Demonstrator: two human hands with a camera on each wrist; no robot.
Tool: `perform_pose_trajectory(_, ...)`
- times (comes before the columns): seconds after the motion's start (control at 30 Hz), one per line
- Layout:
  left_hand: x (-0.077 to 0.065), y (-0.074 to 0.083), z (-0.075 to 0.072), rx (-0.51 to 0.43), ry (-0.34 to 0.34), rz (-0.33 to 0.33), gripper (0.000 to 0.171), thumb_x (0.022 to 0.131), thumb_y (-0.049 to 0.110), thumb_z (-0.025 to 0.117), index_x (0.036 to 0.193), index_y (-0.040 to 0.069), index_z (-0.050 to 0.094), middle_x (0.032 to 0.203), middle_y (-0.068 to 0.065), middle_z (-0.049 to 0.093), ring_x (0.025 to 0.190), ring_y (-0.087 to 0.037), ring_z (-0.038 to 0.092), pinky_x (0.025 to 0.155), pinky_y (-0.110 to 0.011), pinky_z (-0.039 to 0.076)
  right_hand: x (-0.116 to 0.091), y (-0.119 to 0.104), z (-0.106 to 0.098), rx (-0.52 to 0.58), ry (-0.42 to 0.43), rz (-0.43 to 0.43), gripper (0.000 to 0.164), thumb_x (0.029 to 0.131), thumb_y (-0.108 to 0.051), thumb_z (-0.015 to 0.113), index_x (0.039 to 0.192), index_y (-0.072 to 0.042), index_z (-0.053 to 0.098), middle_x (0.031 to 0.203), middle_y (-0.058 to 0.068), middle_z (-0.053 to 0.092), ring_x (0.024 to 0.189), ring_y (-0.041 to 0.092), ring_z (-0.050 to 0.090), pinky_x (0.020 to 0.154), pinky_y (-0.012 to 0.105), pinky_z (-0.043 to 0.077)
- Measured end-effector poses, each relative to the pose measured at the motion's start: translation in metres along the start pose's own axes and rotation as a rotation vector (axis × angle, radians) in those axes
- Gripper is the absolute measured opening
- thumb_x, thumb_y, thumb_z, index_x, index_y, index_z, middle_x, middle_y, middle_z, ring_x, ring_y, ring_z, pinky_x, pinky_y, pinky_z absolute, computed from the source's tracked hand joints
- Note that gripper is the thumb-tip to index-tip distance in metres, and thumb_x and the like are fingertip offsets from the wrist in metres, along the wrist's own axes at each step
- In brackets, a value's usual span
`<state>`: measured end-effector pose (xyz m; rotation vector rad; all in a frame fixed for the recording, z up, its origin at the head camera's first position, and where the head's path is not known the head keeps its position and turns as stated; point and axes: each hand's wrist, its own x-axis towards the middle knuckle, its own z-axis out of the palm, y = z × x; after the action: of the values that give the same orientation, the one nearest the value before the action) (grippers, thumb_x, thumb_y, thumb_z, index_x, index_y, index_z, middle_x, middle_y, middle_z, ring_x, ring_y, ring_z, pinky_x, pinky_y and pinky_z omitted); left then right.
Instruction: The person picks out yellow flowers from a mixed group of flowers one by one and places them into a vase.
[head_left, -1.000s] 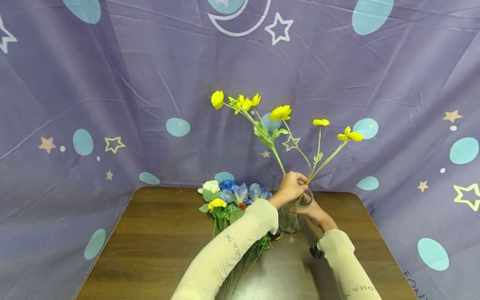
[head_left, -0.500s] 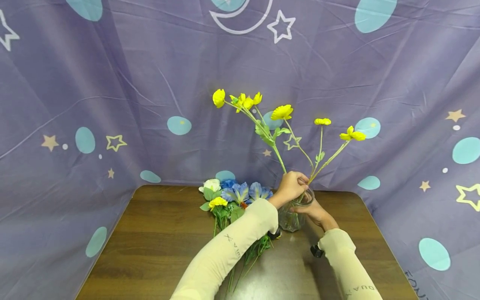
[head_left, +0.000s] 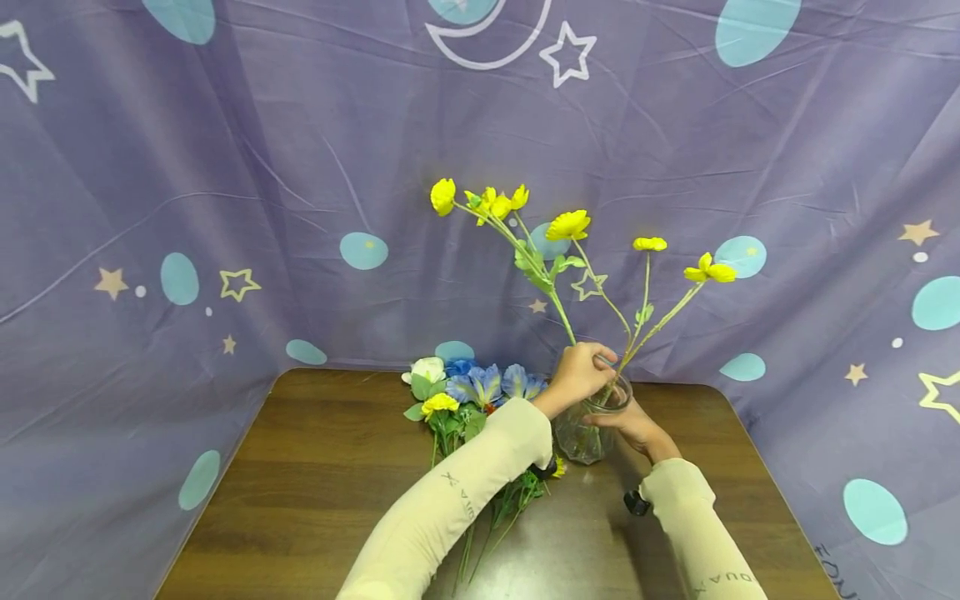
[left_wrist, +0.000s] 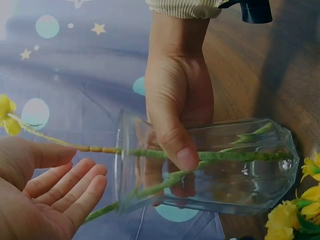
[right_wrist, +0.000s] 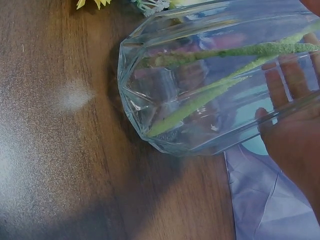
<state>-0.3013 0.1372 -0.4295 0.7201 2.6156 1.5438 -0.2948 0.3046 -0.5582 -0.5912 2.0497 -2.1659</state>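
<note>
A clear faceted glass vase (head_left: 582, 439) stands on the table with two green stems in it, topped by yellow flowers (head_left: 567, 225). My right hand (head_left: 636, 427) grips the vase from the right, thumb on the near side, as the left wrist view shows. At the vase's rim is my left hand (head_left: 583, 373). Its fingers look relaxed and spread in the left wrist view, and the thumb tip lies against or close to one stem (left_wrist: 95, 149); I cannot tell whether they touch. Through the glass, the stem ends (right_wrist: 170, 122) reach close to the vase's base.
Left of the vase, partly under my left sleeve (head_left: 457, 492), lies a pile of flowers: a white bloom (head_left: 427, 371), blue blooms (head_left: 480, 385) and a yellow one (head_left: 439, 404). The brown wooden table (head_left: 330, 475) ends at a purple patterned cloth (head_left: 315, 208) behind.
The fingers of my left hand have loosened a little at the stem. The right hand keeps hold of the vase, and the flowers stand almost as before. The head view has shifted slightly.
</note>
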Motion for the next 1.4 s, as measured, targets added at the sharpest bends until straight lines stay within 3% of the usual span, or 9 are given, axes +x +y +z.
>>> perform_pose_trajectory(0.2,-0.002,0.003,-0.009,-0.008,-0.003,0.004,0.018,0.091,0.001,0.074,0.109,0.001,0.076,0.090,-0.008,0.078,0.071,-0.009,0.071,0.059,-0.016,0.052,0.001,0.000,-0.001,-0.005,0.021,0.035,0.075,0.076,0.019,0.073,0.137,-0.020,0.054,0.128,-0.008,0.064,0.117,0.008,0.060,0.095,0.024,0.053)
perform_pose_trajectory(0.37,-0.004,0.003,-0.018,0.007,0.003,0.019,0.017,0.090,0.003,0.072,0.106,0.004,0.077,0.091,-0.008,0.078,0.074,-0.009,0.072,0.060,-0.015,0.052,-0.001,0.001,-0.001,0.000,0.021,0.027,0.064,0.077,0.021,0.071,0.130,-0.013,0.058,0.125,-0.007,0.063,0.114,0.008,0.061,0.091,0.026,0.055)
perform_pose_trajectory(0.67,-0.013,0.010,-0.047,-0.026,-0.066,0.048,0.019,0.097,0.008,0.070,0.115,0.006,0.074,0.102,-0.009,0.077,0.088,-0.016,0.073,0.070,-0.023,0.056,-0.001,0.002,-0.002,-0.003,-0.036,-0.019,0.059,0.081,0.021,0.069,0.135,0.001,0.054,0.124,-0.005,0.064,0.111,0.010,0.062,0.092,0.025,0.054)
perform_pose_trajectory(1.0,-0.018,0.019,-0.082,0.021,-0.043,0.066,0.020,0.096,0.010,0.071,0.116,0.008,0.075,0.101,-0.007,0.078,0.089,-0.015,0.074,0.074,-0.025,0.056,0.002,0.003,-0.001,0.033,-0.040,-0.045,0.058,0.079,0.022,0.068,0.133,0.009,0.052,0.120,-0.002,0.066,0.105,0.010,0.065,0.088,0.026,0.056)
perform_pose_trajectory(1.4,-0.038,0.007,-0.117,0.020,-0.047,0.060,0.022,0.098,0.011,0.070,0.119,0.008,0.073,0.104,-0.008,0.077,0.090,-0.017,0.073,0.075,-0.030,0.058,0.001,0.001,0.000,0.052,-0.054,-0.069,0.057,0.080,0.025,0.065,0.134,0.015,0.047,0.119,0.002,0.064,0.102,0.010,0.065,0.087,0.026,0.057)
